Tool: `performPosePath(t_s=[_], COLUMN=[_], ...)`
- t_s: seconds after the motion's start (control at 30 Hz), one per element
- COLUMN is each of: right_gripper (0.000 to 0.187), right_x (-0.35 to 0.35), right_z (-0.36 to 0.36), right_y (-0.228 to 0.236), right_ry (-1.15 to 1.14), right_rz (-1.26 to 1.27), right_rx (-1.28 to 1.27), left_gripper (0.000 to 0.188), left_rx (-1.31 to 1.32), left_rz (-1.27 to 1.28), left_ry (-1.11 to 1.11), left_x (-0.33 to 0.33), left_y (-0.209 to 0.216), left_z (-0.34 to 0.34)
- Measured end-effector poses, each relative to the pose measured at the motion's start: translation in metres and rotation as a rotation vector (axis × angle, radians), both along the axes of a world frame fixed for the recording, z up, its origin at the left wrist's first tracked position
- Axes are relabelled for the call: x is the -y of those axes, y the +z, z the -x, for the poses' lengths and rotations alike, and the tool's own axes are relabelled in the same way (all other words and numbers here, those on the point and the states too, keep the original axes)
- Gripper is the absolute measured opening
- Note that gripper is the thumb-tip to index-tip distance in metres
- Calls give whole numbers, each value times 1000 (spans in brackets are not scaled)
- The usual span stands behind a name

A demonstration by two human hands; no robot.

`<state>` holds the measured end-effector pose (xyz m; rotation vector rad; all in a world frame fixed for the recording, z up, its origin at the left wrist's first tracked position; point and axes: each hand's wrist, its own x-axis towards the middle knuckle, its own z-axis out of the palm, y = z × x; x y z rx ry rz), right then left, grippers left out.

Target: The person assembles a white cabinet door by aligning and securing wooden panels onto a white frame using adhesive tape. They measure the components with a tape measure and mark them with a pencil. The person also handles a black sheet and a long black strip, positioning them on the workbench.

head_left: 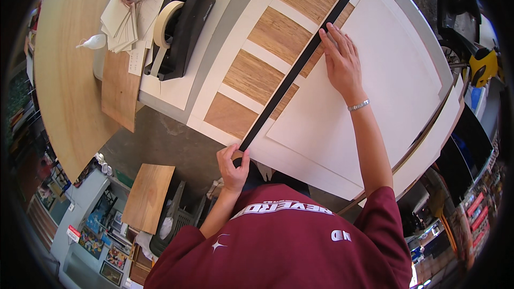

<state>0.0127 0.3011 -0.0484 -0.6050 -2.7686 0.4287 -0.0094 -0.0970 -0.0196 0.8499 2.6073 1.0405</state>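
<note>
A long strip of black tape (292, 75) runs diagonally over a white board (212, 92) set with several wood-grain rectangles (256, 76). At the board's near edge my left hand (233, 175) is closed around what looks like the tape roll (237, 156), with a brown core, at the strip's lower end. Farther up, my right hand (342, 64) lies with fingers stretched out, its fingertips touching the strip. Beneath my right forearm is a plain white sheet (326, 118), its left part beside the strip.
Left of the board stands a black tape dispenser (187, 35) with cream tape. Near it are white cards (119, 24), a small white bottle (95, 42) and a thin wooden panel (120, 88). A curved wooden sheet (69, 64) stands farther left. Another wooden board (148, 197) is below.
</note>
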Motion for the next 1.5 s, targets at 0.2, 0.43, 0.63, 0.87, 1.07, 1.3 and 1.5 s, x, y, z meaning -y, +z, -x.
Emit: performPosePath(t_s=[0.2,0.43,0.63,0.87,1.07,1.3,1.5], right_gripper=[49,40,23,24,31,33,35], right_x=[3,54,189,333,388,386,343], right_z=[-2,-46,-146,-214,-254,-255,-260], right_y=[-2,25,83,83,103,95,89], right_ry=[2,-166,-280,-262,-408,-311,-37], right_rz=[-18,45,235,746,741,733,715], right_rx=[-24,-172,-45,367,385,365,515], left_gripper=[51,44,36,59,53,39,42], left_rx=[27,-18,-22,-15,-26,-50,-120], left_rz=[-25,60,-28,106,188,307,371], left_ry=[0,32,-155,-360,-313,-257,-130], left_x=[6,65,52,7,-13,-17,-34], left_y=[5,28,39,37,28,13,35], left_z=[-1,11,32,37,33,44,0])
